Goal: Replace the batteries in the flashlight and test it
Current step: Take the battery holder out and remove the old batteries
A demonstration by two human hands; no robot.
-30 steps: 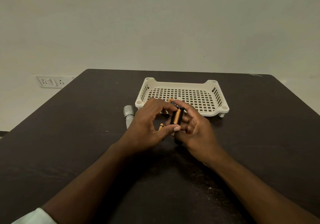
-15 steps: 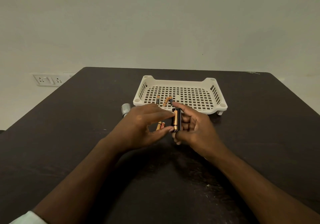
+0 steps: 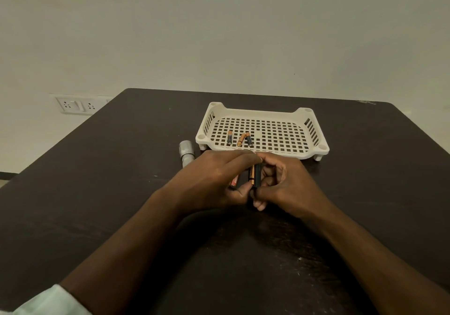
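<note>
**benchlurker:** Standing right next to this. Biggest thing first: a dark table [image 3: 97, 193], with a white perforated tray [image 3: 314, 129] sitting toward its far edge, a bit right of the middle. Three small batteries [image 3: 239, 139] lie loose in the tray's front left part, two of them touching at the top ends. My guess is those are either the dead set or the spares, can't say which.

**torchfixer:** And where's the flashlight?

**benchlurker:** The silver flashlight body [image 3: 186, 153] lies on the table just off the tray's front left corner, half hidden behind the left hand [image 3: 214, 178]. Nobody's holding it. The action is in front of the tray's near edge: the right hand [image 3: 287, 188] has its fingers curled around a dark battery holder [image 3: 257, 177], stood roughly upright. The left hand is pinching an orange and black battery [image 3: 252, 174] from top and bottom, right against the holder. One more battery [image 3: 234, 181] lies on the table under the left palm.

**torchfixer:** So loading the holder?

**benchlurker:** That's how I read it, seating a cell into its slot. Whether it has clicked in, I can't tell from here. Next it'll need a firm push against the spring contact with polarity the right way round, then the cell under the palm, then the holder goes into the silver body. Cap and test are still a way off.
</note>
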